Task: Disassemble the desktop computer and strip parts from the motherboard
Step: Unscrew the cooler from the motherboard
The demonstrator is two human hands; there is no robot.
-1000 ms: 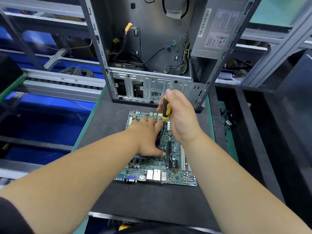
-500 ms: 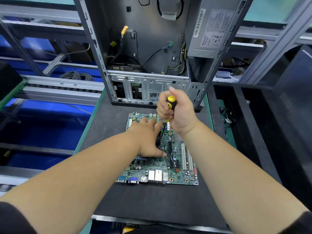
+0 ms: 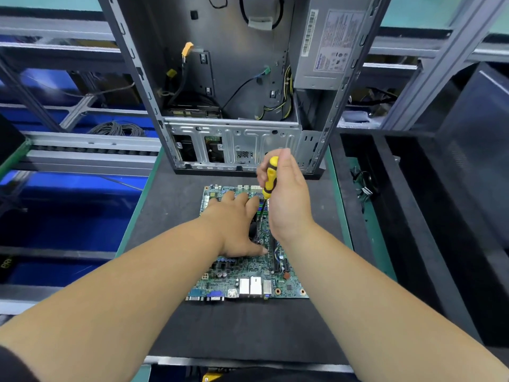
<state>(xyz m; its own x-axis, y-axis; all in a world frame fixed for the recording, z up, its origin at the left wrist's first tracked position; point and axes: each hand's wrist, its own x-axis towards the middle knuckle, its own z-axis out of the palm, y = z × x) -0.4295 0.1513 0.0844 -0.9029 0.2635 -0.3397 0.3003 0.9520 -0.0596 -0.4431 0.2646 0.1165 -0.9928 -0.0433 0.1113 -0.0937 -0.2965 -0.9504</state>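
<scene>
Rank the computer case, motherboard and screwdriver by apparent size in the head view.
1. Computer case, largest.
2. Motherboard, partly covered by the hands.
3. Screwdriver, smallest; shaft mostly hidden.

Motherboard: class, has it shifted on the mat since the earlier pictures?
No. The motherboard lies as before, below the computer case, under the left hand.

A: What do I count on the bench?

B: I log one motherboard (image 3: 248,274), one screwdriver (image 3: 269,178), one open computer case (image 3: 242,86) holding one power supply (image 3: 327,42).

A: Hands?

B: Two: left hand (image 3: 234,224), right hand (image 3: 287,197). One dark mat (image 3: 170,205).
</scene>
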